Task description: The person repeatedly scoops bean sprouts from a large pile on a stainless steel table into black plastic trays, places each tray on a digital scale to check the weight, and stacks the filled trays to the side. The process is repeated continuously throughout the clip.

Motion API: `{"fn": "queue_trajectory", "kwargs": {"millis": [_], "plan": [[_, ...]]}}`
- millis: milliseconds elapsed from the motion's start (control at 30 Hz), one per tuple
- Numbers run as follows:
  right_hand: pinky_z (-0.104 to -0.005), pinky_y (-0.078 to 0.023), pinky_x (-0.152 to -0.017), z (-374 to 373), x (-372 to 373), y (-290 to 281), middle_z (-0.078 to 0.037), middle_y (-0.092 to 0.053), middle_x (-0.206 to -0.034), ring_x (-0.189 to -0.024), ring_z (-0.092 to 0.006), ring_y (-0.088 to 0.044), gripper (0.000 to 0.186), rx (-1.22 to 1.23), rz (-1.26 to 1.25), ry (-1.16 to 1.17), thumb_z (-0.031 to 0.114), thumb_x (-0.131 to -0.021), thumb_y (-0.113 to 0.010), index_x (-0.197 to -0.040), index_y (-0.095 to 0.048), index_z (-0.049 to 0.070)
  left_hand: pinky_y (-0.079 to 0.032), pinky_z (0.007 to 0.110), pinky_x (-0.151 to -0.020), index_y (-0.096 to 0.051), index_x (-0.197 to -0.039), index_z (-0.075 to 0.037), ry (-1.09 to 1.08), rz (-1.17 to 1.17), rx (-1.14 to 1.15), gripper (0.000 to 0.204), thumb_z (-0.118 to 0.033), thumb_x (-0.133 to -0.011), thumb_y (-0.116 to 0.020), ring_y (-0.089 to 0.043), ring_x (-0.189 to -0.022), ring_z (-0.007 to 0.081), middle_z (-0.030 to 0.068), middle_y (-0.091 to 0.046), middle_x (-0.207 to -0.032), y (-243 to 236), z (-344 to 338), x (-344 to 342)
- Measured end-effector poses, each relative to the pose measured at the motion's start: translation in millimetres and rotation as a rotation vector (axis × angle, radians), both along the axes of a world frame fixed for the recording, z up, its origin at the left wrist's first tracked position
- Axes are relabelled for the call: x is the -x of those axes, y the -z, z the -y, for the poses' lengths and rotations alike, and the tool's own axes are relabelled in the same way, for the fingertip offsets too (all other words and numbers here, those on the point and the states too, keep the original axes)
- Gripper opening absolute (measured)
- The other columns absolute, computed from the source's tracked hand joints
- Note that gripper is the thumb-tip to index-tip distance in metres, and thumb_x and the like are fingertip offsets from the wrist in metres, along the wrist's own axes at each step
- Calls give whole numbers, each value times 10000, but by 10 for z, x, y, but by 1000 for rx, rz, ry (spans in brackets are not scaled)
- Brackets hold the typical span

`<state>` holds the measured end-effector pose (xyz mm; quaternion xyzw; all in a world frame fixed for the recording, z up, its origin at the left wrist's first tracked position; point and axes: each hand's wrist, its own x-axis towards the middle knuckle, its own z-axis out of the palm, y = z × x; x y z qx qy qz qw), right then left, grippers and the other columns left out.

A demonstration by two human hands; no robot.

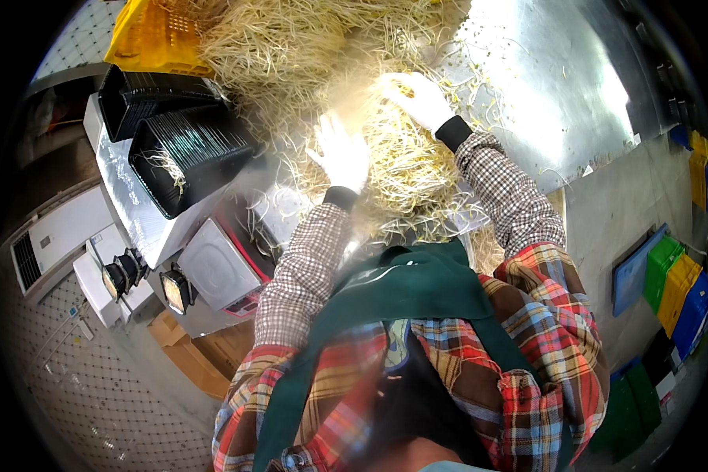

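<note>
Steel table (pixel 558 86), glaring in the light, carries a broad heap of sprouts (pixel 322 47) that runs from the yellow crate (pixel 145 35) toward the person. Both hands are white-gloved. Left hand (pixel 342 153) lies flat on the heap, fingers spread, gripping nothing. Right hand (pixel 417 98) curls into the strands; whether it holds a tuft I cannot tell. Black trays (pixel 185 149) stand stacked just left. Sprouts lie tangled, pointing every way, with no single long axis. Gathering probably goes best with loose, open fingers, lifting rather than squeezing, since such thin stems would snap.
</note>
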<state>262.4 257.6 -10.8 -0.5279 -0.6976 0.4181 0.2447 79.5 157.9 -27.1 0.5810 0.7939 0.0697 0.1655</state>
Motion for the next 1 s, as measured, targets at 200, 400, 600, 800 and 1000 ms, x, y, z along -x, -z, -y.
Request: {"fn": "queue_trajectory", "kwargs": {"millis": [200, 400, 600, 800, 1000], "plan": [[-316, -505, -788, -20, 22, -10, -82, -635, -946, -869, -242, -623, 224, -213, 3, 144, 190, -896, -669, -1110, -692, 129, -117, 710, -1098, -167, -1555, -113, -42, -46, 20, 693, -353, -965, -440, -224, -1452, 379, 171, -241, -1578, 18, -67, -72], [-310, -539, -746, -187, -238, -406, -92, -639, -1025, -848, -230, -641, 407, -662, 42, 317, 74, -787, -677, -1184, -669, 160, -145, 731, -1077, -170, -1551, -106, -41, -105, -8, 708, -342, -950, -459, -260, -1428, 385, 180, -255, -1561, 91, -6, -56], [-303, -516, -843, -936, -935, -187, -157, -618, -1277, -978, -184, -661, 495, -264, -118, 235, 333, -940, -645, -1352, -551, 76, -139, 743, -1070, -164, -1554, -111, -32, -22, 55, 704, -387, -966, -436, -233, -1442, 398, 180, -220, -1580, 3, -87, -54], [-412, -504, -903, -135, -1117, -449, -200, -626, -1219, -1081, -309, -626, 575, -51, 224, 335, 451, -900, -636, -1347, -539, 102, -59, 562, -1180, -207, -1555, -110, -1, 268, -256, 633, -213, -985, -463, -119, -1489, 372, 218, -151, -1603, -277, 252, 201], [-447, -227, -1187, 766, -810, 212, -256, -236, -1562, -1449, -359, -252, 1095, 86, 7, 205, 574, -788, -724, -1526, -177, -21, -25, 599, -1165, -156, -1538, -5, 389, 148, -124, 1134, -620, -746, -685, -96, -1490, 390, 260, -145, -1588, -407, 812, 75]]}}
